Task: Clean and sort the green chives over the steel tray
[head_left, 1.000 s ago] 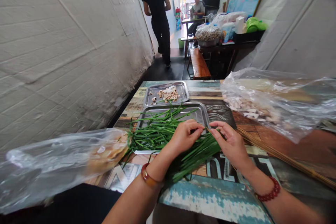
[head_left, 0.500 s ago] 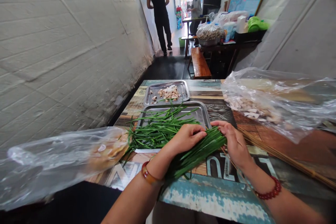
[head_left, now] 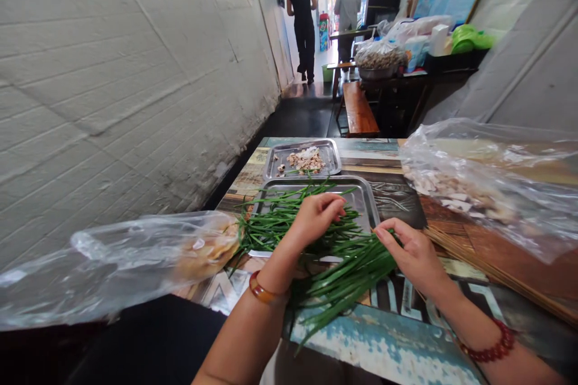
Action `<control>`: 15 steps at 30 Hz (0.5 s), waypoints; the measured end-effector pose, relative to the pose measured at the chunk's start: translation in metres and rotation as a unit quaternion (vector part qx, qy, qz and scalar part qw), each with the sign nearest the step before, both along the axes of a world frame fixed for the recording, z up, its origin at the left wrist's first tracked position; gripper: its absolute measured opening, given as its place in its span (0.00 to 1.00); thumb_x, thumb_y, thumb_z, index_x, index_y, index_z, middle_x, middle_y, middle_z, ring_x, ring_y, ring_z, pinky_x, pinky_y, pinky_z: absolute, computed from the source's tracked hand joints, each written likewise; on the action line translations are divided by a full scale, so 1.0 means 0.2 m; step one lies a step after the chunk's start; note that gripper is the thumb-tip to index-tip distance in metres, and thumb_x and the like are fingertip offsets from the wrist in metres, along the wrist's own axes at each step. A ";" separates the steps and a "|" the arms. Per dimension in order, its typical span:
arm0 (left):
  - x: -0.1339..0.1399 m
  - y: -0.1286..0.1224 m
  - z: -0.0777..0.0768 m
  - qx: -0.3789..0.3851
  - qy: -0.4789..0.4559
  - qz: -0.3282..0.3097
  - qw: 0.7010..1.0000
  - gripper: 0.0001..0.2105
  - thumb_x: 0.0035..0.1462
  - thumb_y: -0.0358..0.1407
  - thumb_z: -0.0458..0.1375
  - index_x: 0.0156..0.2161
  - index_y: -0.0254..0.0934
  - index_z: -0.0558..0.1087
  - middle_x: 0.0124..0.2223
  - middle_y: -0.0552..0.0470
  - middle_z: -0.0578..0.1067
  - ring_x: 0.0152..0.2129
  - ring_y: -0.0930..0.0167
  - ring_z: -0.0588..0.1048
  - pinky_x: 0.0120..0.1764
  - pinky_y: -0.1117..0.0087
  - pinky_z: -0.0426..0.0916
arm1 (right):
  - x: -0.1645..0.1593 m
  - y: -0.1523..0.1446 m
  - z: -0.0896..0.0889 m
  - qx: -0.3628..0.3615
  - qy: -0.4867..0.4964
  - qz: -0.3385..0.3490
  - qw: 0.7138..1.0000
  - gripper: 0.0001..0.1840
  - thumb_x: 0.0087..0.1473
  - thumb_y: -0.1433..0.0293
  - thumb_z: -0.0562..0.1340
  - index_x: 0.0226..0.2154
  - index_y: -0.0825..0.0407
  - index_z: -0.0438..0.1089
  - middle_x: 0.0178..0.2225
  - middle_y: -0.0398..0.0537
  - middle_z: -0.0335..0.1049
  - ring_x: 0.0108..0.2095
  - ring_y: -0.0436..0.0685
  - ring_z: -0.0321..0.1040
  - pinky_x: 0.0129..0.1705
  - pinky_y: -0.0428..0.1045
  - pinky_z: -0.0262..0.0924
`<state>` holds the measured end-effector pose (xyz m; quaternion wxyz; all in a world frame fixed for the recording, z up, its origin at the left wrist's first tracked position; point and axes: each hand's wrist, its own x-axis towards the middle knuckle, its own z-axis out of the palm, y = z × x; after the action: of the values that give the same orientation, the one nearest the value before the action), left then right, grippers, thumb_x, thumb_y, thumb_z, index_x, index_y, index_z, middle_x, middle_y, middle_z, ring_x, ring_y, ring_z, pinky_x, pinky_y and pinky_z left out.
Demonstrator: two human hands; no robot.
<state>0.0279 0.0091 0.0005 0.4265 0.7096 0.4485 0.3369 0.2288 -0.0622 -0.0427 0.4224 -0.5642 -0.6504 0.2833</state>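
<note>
Long green garlic chives (head_left: 343,277) lie in a loose bunch across the near side of the table, several drooping over its edge. My right hand (head_left: 413,255) pinches the right-hand ends of this bunch between thumb and fingers. Over the metal tray (head_left: 371,207), my left hand (head_left: 318,216) is closed with its fingers curled together; whatever is in them is hidden. More chives (head_left: 275,222) are heaped in that tray, beneath and left of my left hand. Thin bamboo skewers (head_left: 501,277) rest on the table to the right of my right hand.
Behind lies a smaller metal tray (head_left: 336,159) with chopped pale pieces (head_left: 307,160). Plastic bags of food flank the table, one left (head_left: 149,252), one right (head_left: 487,174). Beyond are a wooden bench (head_left: 359,109), a loaded side table and two people walking away.
My left hand has lifted off the bunch and moved left, away from my right hand. The bunch has spread looser. The view has shifted, and the people in the background have moved.
</note>
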 end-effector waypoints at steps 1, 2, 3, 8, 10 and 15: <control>-0.02 0.02 0.00 0.015 0.002 0.043 0.999 0.14 0.60 0.38 0.52 0.36 0.30 0.76 0.28 0.49 0.77 0.23 0.74 0.73 0.30 0.75 0.66 | 0.00 0.00 0.00 0.007 -0.010 0.005 1.000 0.15 0.59 0.58 0.55 0.29 0.50 0.69 0.25 0.43 0.71 0.26 0.54 0.67 0.29 0.47 0.60; -0.05 0.04 0.00 0.033 0.013 0.078 0.996 0.14 0.60 0.38 0.51 0.35 0.31 0.76 0.27 0.50 0.76 0.23 0.74 0.73 0.29 0.75 0.66 | 0.00 -0.01 0.01 0.013 -0.019 0.009 1.000 0.15 0.59 0.58 0.55 0.29 0.50 0.69 0.25 0.43 0.71 0.26 0.54 0.67 0.29 0.47 0.60; -0.06 0.06 -0.01 0.054 0.035 0.100 0.993 0.14 0.60 0.38 0.51 0.34 0.31 0.75 0.26 0.50 0.76 0.23 0.74 0.72 0.29 0.75 0.65 | -0.01 -0.01 0.01 0.018 -0.027 0.013 0.999 0.15 0.59 0.59 0.55 0.29 0.50 0.69 0.25 0.43 0.71 0.26 0.54 0.67 0.29 0.47 0.60; -0.08 0.06 -0.02 0.141 0.206 0.010 0.968 0.09 0.58 0.32 0.53 0.33 0.34 0.76 0.32 0.49 0.78 0.28 0.71 0.73 0.34 0.73 0.64 | -0.01 -0.02 0.02 0.035 -0.049 0.034 0.998 0.15 0.59 0.59 0.55 0.28 0.49 0.68 0.24 0.43 0.71 0.25 0.54 0.68 0.30 0.48 0.61; -0.07 0.04 -0.01 0.149 0.261 -0.058 0.952 0.08 0.57 0.29 0.54 0.33 0.34 0.77 0.33 0.49 0.77 0.30 0.70 0.73 0.35 0.72 0.64 | -0.01 -0.02 0.03 0.041 -0.053 0.046 0.997 0.14 0.59 0.60 0.55 0.28 0.48 0.69 0.24 0.43 0.72 0.26 0.54 0.69 0.32 0.49 0.62; -0.07 0.03 -0.01 0.189 0.359 -0.100 0.908 0.05 0.53 0.30 0.60 0.36 0.37 0.77 0.36 0.49 0.75 0.35 0.67 0.72 0.39 0.69 0.65 | -0.01 -0.03 0.03 0.044 -0.052 0.050 0.996 0.13 0.59 0.61 0.55 0.28 0.48 0.68 0.25 0.43 0.72 0.27 0.54 0.69 0.32 0.48 0.63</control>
<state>0.0137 0.0144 -0.0009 0.1260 0.8910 0.4262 0.0932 0.2259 -0.0675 -0.0365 0.3978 -0.5255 -0.7107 0.2460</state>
